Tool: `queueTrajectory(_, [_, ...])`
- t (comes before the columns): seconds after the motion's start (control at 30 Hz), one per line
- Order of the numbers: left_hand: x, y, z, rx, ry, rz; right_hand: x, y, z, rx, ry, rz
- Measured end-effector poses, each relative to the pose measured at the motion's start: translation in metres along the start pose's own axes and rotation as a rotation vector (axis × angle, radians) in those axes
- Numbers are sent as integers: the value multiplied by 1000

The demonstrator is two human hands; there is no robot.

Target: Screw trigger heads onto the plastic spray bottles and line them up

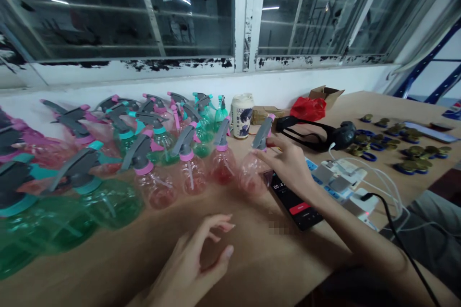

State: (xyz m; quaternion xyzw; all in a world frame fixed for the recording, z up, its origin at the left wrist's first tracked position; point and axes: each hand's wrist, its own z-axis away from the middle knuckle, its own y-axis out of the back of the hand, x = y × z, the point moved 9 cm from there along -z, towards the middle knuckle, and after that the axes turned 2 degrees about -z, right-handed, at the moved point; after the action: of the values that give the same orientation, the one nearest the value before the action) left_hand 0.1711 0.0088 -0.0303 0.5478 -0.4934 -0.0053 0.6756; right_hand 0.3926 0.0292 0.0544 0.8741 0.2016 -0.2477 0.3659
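My right hand grips the grey and pink trigger head of a clear pink spray bottle, which stands upright on the table at the right end of a row. Thumb and fingers pinch the head below the nozzle. Nearer to me, my left hand hovers over the bare wood, its fingers curved and apart with nothing in them. Just left of the held bottle stands another pink spray bottle, with one more pink spray bottle beside that. Larger green spray bottles fill the left side.
A phone showing a timer lies beneath my right forearm. Power strips with chargers and cables sit to its right. Behind are a paper cup, a red plastic bag and black headgear. Brass-coloured parts lie far right.
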Motion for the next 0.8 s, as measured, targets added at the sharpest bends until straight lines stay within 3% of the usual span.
queueTrajectory(0.1, [-2, 19, 3, 72, 28, 95, -35, -7, 25, -72, 62, -80])
queueTrajectory(0.27, [0, 66, 11, 259, 12, 163, -100, -50, 55, -338, 226, -246])
queueTrajectory(0.4, [1, 95, 25, 230, -28, 76, -143, -85, 69, -527, 333, -400])
queueTrajectory(0.6, [-20, 119, 59, 247, 4, 120, -191, -123, 88, -583, 475, -501])
queueTrajectory(0.8, [-39, 131, 81, 362, 59, 122, -221, -138, 105, -576, 551, -455])
